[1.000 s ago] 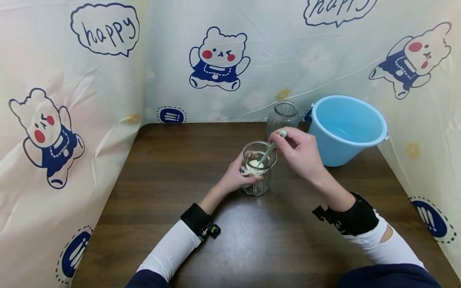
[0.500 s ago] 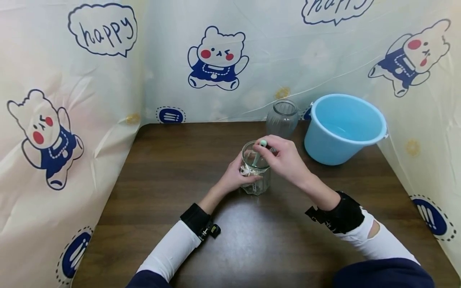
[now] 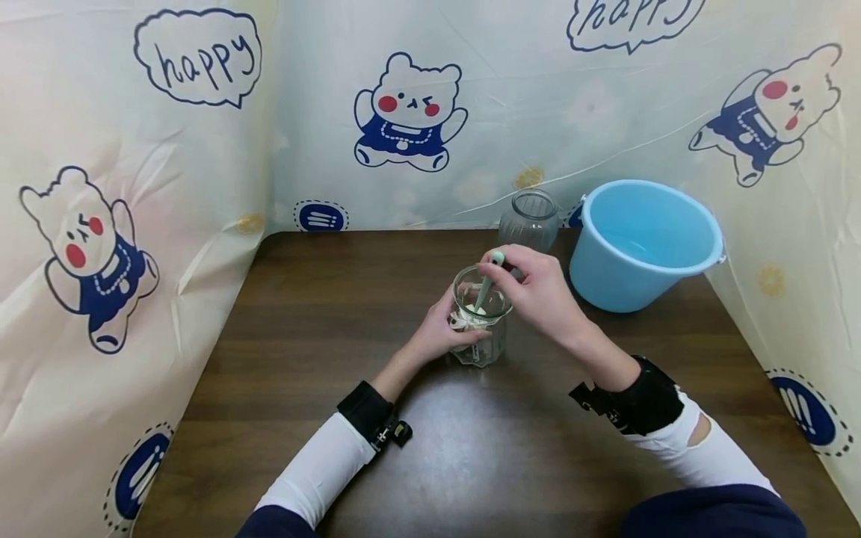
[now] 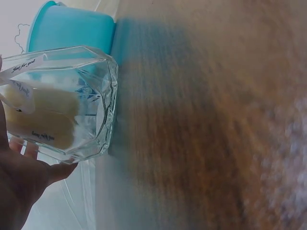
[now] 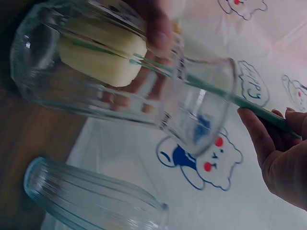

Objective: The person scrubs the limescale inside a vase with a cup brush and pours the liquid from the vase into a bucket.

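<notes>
A clear glass jar [image 3: 489, 347] with a printed ribbon round its neck is gripped by my left hand [image 3: 436, 327], its thumb on the near side. Inside sits a cream sponge head [image 5: 108, 55], deep in the jar, on a long green handle [image 5: 208, 85]. Together they form a sponge bottle brush. Above the jar mouth, my right hand [image 3: 538, 290] pinches the handle's upper end between thumb and fingers. The left wrist view shows the sponge [image 4: 53, 117] through the glass; whether the jar's base touches the table cannot be told.
A second, ribbed glass jar [image 3: 530, 220] stands behind the right hand at the table's back edge. The light blue bucket [image 3: 619, 276] is to its right. Printed cloth hangs round the back and sides of the brown table [image 3: 323, 314].
My right hand has moved left and the brush handle has become more upright. It dipped toward the jar half a second ago and is slightly higher now. The left hand has stayed put.
</notes>
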### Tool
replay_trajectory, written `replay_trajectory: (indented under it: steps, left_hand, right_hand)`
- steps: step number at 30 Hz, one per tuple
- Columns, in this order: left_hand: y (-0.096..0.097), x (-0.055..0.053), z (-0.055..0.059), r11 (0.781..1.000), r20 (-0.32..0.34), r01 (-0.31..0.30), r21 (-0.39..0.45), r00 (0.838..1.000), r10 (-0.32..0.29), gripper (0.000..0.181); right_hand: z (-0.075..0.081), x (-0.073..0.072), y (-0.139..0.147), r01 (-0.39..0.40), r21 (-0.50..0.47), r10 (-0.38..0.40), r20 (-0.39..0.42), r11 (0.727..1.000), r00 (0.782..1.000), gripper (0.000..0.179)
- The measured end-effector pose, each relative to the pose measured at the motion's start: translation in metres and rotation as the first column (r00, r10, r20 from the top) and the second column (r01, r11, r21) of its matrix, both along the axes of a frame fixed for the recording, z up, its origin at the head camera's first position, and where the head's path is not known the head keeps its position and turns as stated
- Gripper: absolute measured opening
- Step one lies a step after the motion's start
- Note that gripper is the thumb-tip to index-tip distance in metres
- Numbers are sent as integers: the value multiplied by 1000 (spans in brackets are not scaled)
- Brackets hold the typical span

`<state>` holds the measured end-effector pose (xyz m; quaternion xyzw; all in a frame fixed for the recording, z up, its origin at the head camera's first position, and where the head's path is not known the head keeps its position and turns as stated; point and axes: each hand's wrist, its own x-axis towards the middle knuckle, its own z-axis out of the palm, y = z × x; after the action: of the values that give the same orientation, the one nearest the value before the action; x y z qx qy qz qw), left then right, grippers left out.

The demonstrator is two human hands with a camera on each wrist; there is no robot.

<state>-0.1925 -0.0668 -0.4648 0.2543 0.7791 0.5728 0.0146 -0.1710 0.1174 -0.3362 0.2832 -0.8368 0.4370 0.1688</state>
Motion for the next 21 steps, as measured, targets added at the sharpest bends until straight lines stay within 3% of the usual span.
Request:
replay_trajectory:
  steps: [6,10,14,21]
  left_hand:
    - [0,2,1,1000,42,-5,-12,999,6,90]
    - [-1,3,0,1000,44,-4,-10,999,4,87]
    - [-1,0,-4,1000,19,8,7,1000,-8,84]
    - [1,-13,-33,1000,3,-31,0,1000,31,85]
  right_hand:
    - [-4,-1,-3,8,-3,-8,97,1000,995,16]
    - [4,-1,-1,30,-75,-19,149,997,989,22]
    - [15,-1,1,48,-131,-31,126,990,992,23]
    - [36,-3,7,38,-286,-37,7,958,999,20]
